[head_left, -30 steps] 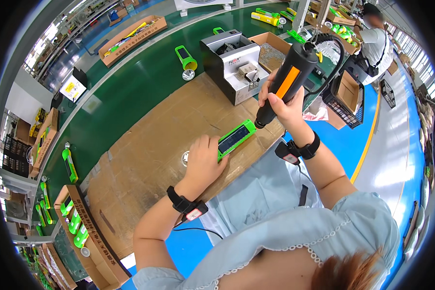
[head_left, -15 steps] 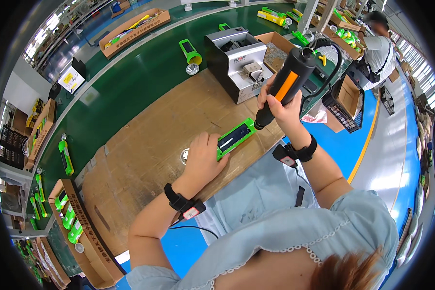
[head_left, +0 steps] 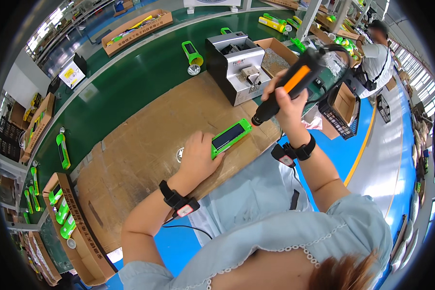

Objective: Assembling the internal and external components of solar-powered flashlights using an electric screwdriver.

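My left hand (head_left: pixel 196 154) is closed round the near left end of a green flashlight body (head_left: pixel 231 137) with a dark solar panel on its upper face. It rests at the near edge of a cardboard sheet (head_left: pixel 145 128). My right hand (head_left: pixel 291 108) grips a black electric screwdriver (head_left: pixel 280 99) with an orange stripe. The tool slants down to the left, and a small red glow shows at its tip by the flashlight's far right end. Whether tip and housing touch, I cannot tell. A round silvery part (head_left: pixel 180 154) lies beside my left hand.
A black and silver screw feeder machine (head_left: pixel 237 67) stands beyond my hands, with an open box of small parts (head_left: pixel 278 53) beside it. Another flashlight (head_left: pixel 192 54) lies on the green bench. A carton of green flashlights (head_left: pixel 89 246) sits at left. A co-worker (head_left: pixel 376 60) is at far right.
The screwdriver has tilted further over to the right at its top, with its tip still near the flashlight's end. The flashlight and my left hand have shifted slightly left in view.
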A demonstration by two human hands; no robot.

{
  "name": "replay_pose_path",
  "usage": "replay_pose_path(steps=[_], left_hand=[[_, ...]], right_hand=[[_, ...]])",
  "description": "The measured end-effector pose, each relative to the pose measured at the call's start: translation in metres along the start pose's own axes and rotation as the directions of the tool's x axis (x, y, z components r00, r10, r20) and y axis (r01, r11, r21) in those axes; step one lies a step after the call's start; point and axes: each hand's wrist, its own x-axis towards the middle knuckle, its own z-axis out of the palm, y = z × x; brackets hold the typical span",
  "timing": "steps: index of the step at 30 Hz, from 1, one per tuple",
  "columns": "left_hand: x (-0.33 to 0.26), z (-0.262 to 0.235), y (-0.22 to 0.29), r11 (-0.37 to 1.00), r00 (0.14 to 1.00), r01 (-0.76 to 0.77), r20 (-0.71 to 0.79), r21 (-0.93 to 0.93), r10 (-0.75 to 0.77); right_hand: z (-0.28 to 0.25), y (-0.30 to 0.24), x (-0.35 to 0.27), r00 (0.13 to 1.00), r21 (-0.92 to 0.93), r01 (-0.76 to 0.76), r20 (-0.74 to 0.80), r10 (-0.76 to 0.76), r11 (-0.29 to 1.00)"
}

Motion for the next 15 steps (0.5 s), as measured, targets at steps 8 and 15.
replay_pose_path(steps=[8,15], left_hand=[[-0.002,-0.002,-0.001,0.998,0.998,-0.066,-0.023,-0.017,0.066],[-0.002,-0.004,0.002,0.986,0.991,-0.135,-0.001,0.100,0.136]], right_hand=[[-0.010,0.008,0.085,0.925,-0.300,0.271,-0.182,-0.334,0.915],[-0.002,0.026,0.109,0.977,-0.220,0.118,-0.147,-0.153,0.968]])
